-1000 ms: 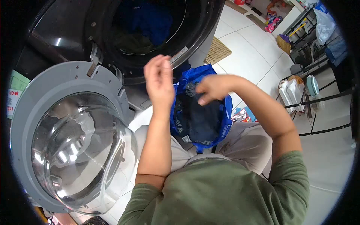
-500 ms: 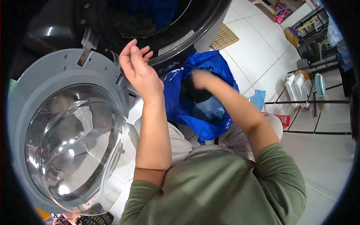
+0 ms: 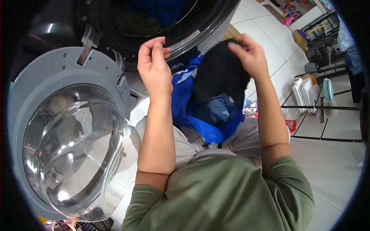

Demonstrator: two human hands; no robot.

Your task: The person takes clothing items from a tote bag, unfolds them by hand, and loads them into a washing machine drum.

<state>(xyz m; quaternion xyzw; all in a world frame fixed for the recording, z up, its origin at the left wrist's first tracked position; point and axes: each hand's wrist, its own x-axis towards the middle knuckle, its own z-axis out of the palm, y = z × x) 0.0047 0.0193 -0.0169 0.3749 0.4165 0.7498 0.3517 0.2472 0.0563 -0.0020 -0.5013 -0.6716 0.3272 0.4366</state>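
My right hand (image 3: 250,56) pinches a black garment (image 3: 217,71), which hangs over the blue bag (image 3: 181,96) between my knees. Below the black cloth, dark blue clothes (image 3: 217,109) lie in the bag. My left hand (image 3: 155,63) is raised in front of the washer's opening, fingers curled but apart, holding nothing. Inside the dark washer drum (image 3: 189,23) are blue clothes (image 3: 163,11) and a dark olive cloth (image 3: 137,23). The round door (image 3: 71,150) with its clear glass bowl stands open at the left.
A wire rack (image 3: 323,107) with white containers (image 3: 304,90) is at the right. A beige mat (image 3: 230,32) lies on the tiled floor beyond the bag. A broom (image 3: 300,40) and colourful items (image 3: 291,17) are at the upper right.
My right hand has gone into the bag and come up with the black garment. My left hand first moved left, then slightly back right, staying empty.
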